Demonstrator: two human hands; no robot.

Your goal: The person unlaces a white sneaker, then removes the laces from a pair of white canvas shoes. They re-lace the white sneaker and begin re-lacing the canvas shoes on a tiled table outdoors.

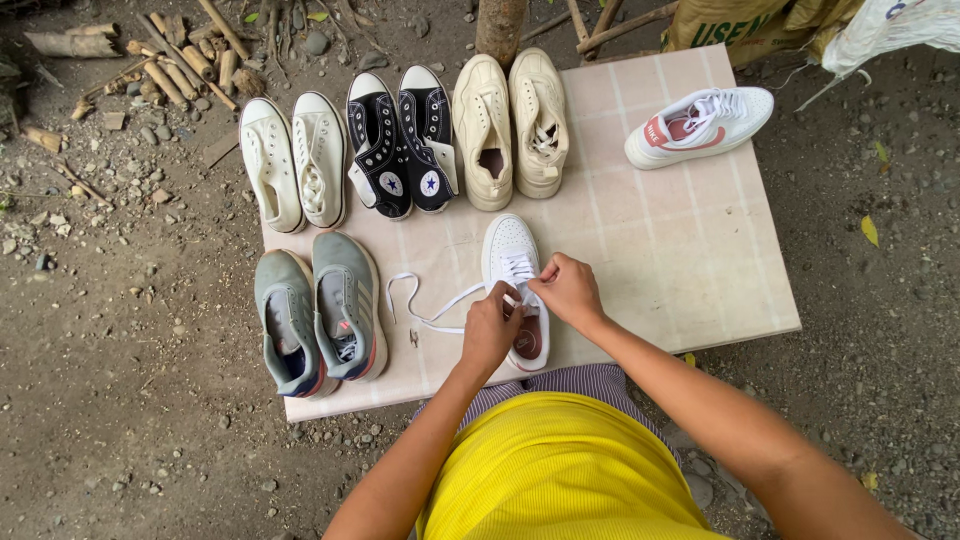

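Head view, looking down. White sneaker (512,262) lying toe-away near the front middle of a pale tiled board (690,260) set on gravel ground (130,350). Left hand (490,328) closed in a pinch on the white lace (425,305) at the sneaker's left side; right hand (568,290) likewise closed on the lace over the tongue, both hands touching the shoe and covering its middle and heel opening. Loose lace end trailing in a loop to the left across the board.

Surroundings, 2 rows. Back row, left to right: 1 pair of white canvas shoes (292,160) overhanging the board's left edge, 1 pair of black high-tops (402,138) with white toe caps, 1 pair of cream sneakers (510,128). Front row, left of the hands: 1 pair of grey running shoes (320,312) with red-trimmed soles. Far right corner: 1 single white sneaker with pink trim (700,125), lying at an angle, well apart from the held shoe.

Beyond the board: cut bamboo pieces (180,65) at upper left, a thin trunk (498,28) at top centre, sacks (800,28) at upper right. Bottom of frame: yellow shirt (560,470) and striped cloth (585,382), hiding the board's near edge below the hands.
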